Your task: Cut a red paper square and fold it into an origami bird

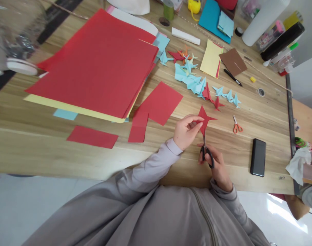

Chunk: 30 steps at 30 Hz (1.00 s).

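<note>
My left hand (186,131) pinches a folded red paper piece (205,118) with pointed tips, held just above the wooden table (68,160). Black-handled scissors (206,150) are gripped in my right hand (217,167), fingers through the loops, with the blades pointing up into the lower edge of the red piece. Both hands sit near the table's front edge, right of centre.
A big stack of red, yellow and blue sheets (99,65) fills the left. Red offcuts (156,106) lie beside my left hand. Folded blue and red paper cranes (197,82), small orange scissors (237,125), a black phone (258,157) and a pen (233,77) lie to the right.
</note>
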Each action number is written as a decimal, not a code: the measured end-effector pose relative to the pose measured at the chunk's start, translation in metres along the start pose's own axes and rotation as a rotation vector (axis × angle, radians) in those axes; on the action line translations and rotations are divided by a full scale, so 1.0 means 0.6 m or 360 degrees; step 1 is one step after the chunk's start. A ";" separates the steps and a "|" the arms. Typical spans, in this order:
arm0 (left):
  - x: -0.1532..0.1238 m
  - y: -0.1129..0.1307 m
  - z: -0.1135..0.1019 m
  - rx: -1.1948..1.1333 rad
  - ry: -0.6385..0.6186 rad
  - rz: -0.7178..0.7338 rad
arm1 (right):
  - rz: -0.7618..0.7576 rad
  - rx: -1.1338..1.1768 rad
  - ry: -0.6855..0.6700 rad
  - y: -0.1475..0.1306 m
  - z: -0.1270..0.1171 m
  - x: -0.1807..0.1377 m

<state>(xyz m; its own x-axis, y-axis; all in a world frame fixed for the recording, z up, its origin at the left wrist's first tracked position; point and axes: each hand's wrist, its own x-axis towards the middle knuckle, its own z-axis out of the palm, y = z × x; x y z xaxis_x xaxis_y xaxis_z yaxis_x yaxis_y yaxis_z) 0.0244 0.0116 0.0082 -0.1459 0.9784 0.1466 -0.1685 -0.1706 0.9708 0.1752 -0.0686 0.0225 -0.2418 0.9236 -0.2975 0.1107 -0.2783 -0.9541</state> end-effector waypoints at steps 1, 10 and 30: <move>0.000 0.000 0.000 0.0001 -0.0001 0.0004 | -0.0001 -0.0002 -0.0001 0.000 0.000 0.000; 0.000 -0.004 0.000 0.0025 -0.0004 0.0036 | 0.0005 -0.0027 0.0033 -0.005 -0.001 0.000; 0.001 -0.004 0.000 0.0037 0.0018 -0.0023 | 0.0086 -0.0091 0.0106 -0.011 0.000 0.000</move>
<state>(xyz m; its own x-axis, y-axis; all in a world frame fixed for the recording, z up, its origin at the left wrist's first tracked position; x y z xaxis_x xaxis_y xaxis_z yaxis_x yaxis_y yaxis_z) 0.0248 0.0124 0.0057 -0.1549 0.9793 0.1305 -0.1482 -0.1536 0.9770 0.1745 -0.0669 0.0291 -0.1694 0.9236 -0.3439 0.1770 -0.3148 -0.9325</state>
